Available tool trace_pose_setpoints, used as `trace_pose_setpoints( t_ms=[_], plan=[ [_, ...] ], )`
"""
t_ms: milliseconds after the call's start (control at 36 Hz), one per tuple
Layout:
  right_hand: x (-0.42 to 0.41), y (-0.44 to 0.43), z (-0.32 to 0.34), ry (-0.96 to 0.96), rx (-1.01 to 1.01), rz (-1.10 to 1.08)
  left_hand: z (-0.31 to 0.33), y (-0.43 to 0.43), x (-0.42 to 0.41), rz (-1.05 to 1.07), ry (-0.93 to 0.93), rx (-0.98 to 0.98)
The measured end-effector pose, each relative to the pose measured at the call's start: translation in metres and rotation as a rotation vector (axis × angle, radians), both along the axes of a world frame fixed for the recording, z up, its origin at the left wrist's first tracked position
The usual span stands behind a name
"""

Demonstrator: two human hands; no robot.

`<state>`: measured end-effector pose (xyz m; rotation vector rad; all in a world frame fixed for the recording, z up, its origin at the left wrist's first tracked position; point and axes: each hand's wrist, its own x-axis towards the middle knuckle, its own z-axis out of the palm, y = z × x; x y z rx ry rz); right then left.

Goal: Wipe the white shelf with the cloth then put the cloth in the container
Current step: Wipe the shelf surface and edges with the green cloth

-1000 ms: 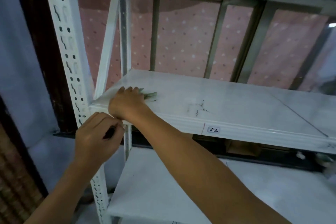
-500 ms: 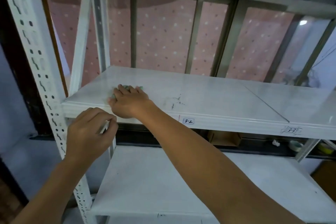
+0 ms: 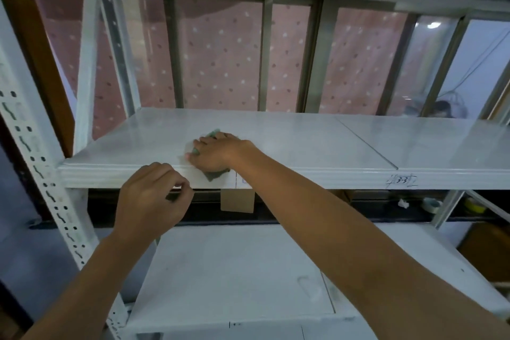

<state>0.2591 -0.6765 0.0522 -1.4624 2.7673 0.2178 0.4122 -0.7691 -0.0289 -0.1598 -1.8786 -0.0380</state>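
One thin green cloth [image 3: 214,174], soft and light, lying pressed flat under right hand [image 3: 218,153] near front edge of glossy white metal shelf [image 3: 289,141]; likely slides easily, best pinched at exposed corner. Left hand [image 3: 151,196] curled, apparently empty.

A green cloth [image 3: 214,174] lies flat on the white shelf [image 3: 289,141], one corner overhanging its front edge.

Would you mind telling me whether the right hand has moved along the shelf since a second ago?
Yes. The right hand slid rightward with the cloth, away from the left post.
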Motion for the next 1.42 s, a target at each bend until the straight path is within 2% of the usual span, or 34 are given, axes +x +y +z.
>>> trace_pose_setpoints(
  t_ms=[111,222,556,639,722,806,944,1028,1111,1306,1417],
  plan=[
    [-0.014,0.004,0.006,-0.024,0.053,0.129,0.007,0.001,0.004,0.003,-0.005,-0.025],
    [-0.021,0.012,-0.001,0.005,0.023,0.15,0.011,0.002,0.005,0.002,0.005,-0.026],
    [-0.011,0.025,-0.012,0.039,-0.038,-0.174,0.002,0.012,-0.002,-0.023,-0.019,0.002],
    [-0.015,0.024,-0.008,0.134,0.012,-0.246,0.003,0.013,-0.002,-0.044,-0.033,0.001],
    [-0.021,0.022,0.01,0.098,0.06,-0.268,0.006,0.013,-0.001,-0.035,-0.044,-0.018],
    [-0.036,0.023,0.027,0.161,-0.014,-0.207,0.01,0.012,-0.004,-0.015,-0.081,-0.043],
    [-0.063,0.03,0.017,0.13,-0.228,0.147,0.01,0.001,-0.023,0.094,-0.191,-0.043],
    [-0.071,0.031,0.009,0.145,-0.29,0.196,0.009,-0.014,-0.035,0.14,-0.285,0.01],
    [-0.078,0.03,0.004,0.156,-0.331,0.166,0.005,-0.025,-0.041,0.171,-0.339,0.049],
    [-0.079,0.03,-0.003,0.14,-0.448,0.004,0.002,-0.032,-0.048,0.142,-0.284,0.07],
    [-0.065,0.032,-0.007,0.274,-0.41,-0.018,0.0,-0.03,-0.051,0.119,-0.248,0.128]
  ],
)
